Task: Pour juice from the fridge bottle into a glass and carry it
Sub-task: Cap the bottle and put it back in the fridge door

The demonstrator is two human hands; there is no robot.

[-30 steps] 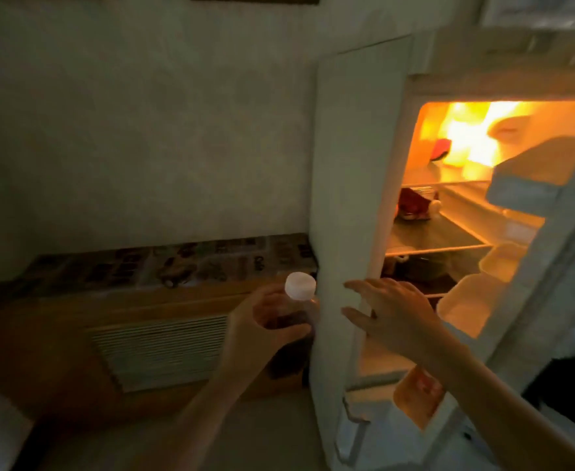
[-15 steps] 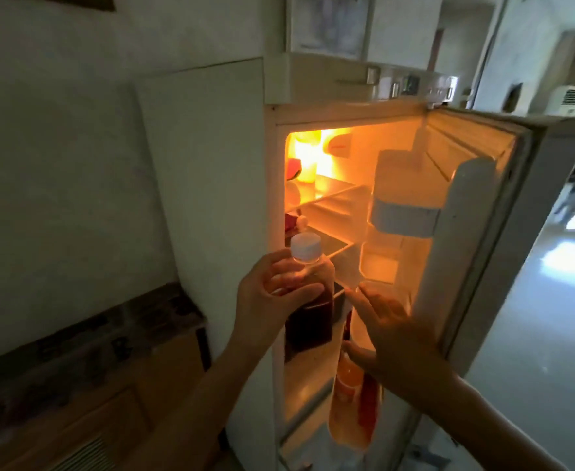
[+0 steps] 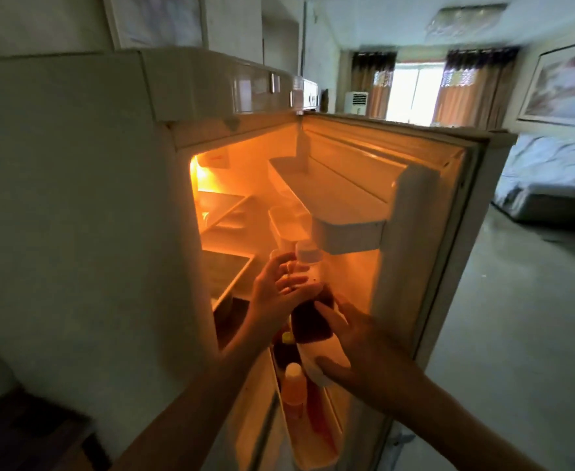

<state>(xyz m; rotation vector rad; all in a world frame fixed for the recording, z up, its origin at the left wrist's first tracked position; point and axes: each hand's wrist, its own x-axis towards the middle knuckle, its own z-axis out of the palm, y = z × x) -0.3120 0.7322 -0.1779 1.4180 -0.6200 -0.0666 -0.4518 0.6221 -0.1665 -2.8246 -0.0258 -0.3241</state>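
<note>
Head view | juice bottle (image 3: 308, 302) (white cap on) now inside the lit fridge at the door shelf (image 3: 316, 363), no longer out front | left hand (image 3: 279, 294) wrapped around it | right hand (image 3: 354, 355) spread, cupping shelf | reads as returning bottle; no glass in view

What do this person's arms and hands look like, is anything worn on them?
Both forearms are bare as far as the picture shows: no sleeves, gloves, watch or bracelet. The left hand may carry a thin ring on one finger, but the warm, dim fridge light makes that uncertain. The right hand shows no ring on the parts visible. Nails look short and unpainted.
</note>
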